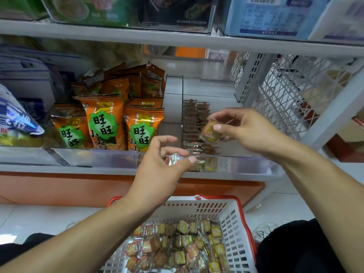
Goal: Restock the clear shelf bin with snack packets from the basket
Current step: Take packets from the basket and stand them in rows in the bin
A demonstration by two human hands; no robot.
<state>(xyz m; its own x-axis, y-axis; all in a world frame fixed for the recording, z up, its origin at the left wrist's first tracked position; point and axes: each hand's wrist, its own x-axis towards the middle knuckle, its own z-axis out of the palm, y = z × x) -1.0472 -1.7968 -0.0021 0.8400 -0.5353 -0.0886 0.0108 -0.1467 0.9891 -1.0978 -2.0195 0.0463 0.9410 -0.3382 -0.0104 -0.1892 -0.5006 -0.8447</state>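
Over the near front lip of the clear shelf bin [246, 164], held up on both sides: small snack packets in clear crinkly wrap. Pinched between thumb and fingertips of the right hand [248, 133], one packet [210, 132], brownish with a yellow-green patch, blurred, raised above the rows already in the bin. Gripped by the left hand [157, 170], thumb and curled fingers closed on a second packet [173, 159], its wrapper showing red, green and white, just at the bin's front wall.

Lined up inside the bin, toward its left side: a row of packets [194, 125] standing on edge, brown with crimped ends, running from far to near. Left bare: the right part of the bin floor.

Down at the near edge, between the forearms: a white slotted basket [232, 223] with a red rim, holding a loose heap of square packets [177, 247], some orange-brown, some with yellow-green labels, lying at all angles.

Left of the bin, in a neighbouring clear bin: orange bags [104, 123] with green splash labels, upright and crowded. Far right: white lattice panels [291, 91].
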